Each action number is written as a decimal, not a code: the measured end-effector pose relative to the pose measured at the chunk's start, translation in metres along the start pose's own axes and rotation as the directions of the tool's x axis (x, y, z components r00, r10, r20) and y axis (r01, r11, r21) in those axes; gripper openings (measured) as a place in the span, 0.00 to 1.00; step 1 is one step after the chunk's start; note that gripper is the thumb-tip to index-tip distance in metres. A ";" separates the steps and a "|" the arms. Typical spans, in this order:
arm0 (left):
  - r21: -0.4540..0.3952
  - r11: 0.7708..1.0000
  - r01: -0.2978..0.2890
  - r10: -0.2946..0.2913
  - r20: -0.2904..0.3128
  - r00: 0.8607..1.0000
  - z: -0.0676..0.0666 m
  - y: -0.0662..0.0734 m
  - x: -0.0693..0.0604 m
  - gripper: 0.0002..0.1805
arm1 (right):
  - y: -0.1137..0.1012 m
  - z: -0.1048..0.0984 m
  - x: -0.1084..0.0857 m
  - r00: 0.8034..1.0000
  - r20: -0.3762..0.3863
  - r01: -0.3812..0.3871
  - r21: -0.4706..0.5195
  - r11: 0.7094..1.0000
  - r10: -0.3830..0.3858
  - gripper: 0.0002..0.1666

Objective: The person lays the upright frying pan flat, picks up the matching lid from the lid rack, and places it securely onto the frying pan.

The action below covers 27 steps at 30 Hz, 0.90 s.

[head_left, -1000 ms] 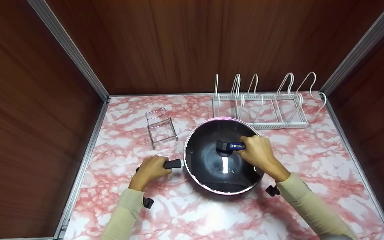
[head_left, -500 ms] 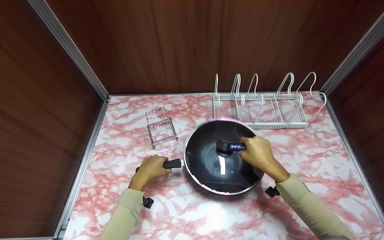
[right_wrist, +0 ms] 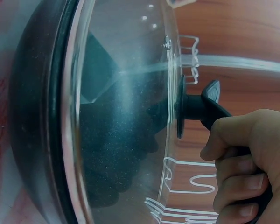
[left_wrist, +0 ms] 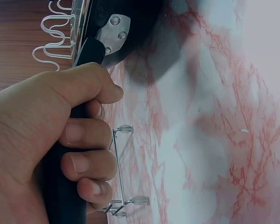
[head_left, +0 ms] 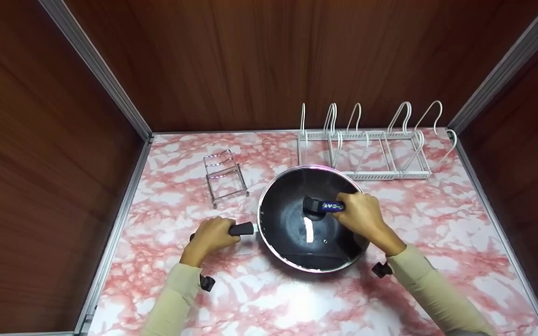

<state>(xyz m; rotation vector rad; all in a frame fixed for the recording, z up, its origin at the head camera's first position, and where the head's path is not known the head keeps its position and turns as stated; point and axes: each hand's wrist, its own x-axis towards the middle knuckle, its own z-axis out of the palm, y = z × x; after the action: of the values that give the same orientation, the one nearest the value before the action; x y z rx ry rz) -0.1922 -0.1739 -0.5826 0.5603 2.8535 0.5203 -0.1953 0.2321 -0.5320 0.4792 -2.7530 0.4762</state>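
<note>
A dark wok [right_wrist: 32, 116] stands in the middle of the tabletop, under a domed glass lid [head_left: 292, 242] with a metal rim. My left hand [head_left: 210, 237] grips the wok's long black handle [left_wrist: 65, 186], fingers curled round it. The black lid handle [head_left: 315, 206] rises from the lid's centre. My right hand [head_left: 361, 214] holds its outer part with curled fingers. In the right wrist view the lid's rim lies along the wok's rim, and the wok's inside shows through the glass.
Behind the wok, a white wire rack [head_left: 371, 176] with several upright loops stands near the back wall. A small chrome wire rack [head_left: 223, 172] sits back left of the wok. Wood-grain panels [head_left: 269, 65] close off the back and sides of the pink-marbled tabletop [head_left: 250, 303].
The lid has shifted very slightly: its far rim sits a little nearer, and the bright reflection on its glass has slid left. Both hands keep their holds and barely move.
</note>
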 end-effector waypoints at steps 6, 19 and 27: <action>0.008 1.000 -0.004 0.004 -0.003 1.000 0.000 0.000 0.000 0.16 | 0.001 0.001 0.000 1.000 -0.006 0.005 0.009 1.000 -0.005 0.10; -0.007 1.000 0.002 -0.002 0.007 1.000 -0.001 -0.002 -0.001 0.15 | -0.004 -0.003 0.006 0.997 0.079 -0.016 -0.012 1.000 0.017 0.13; -0.011 1.000 0.014 -0.014 0.012 1.000 0.000 0.000 0.000 0.15 | -0.003 -0.003 0.004 0.997 0.074 -0.019 -0.038 0.999 0.022 0.15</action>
<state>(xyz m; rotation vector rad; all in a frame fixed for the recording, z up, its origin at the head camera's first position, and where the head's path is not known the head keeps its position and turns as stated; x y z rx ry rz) -0.1924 -0.1739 -0.5828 0.5391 2.8396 0.5285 -0.1971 0.2294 -0.5269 0.4694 -2.8349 0.4195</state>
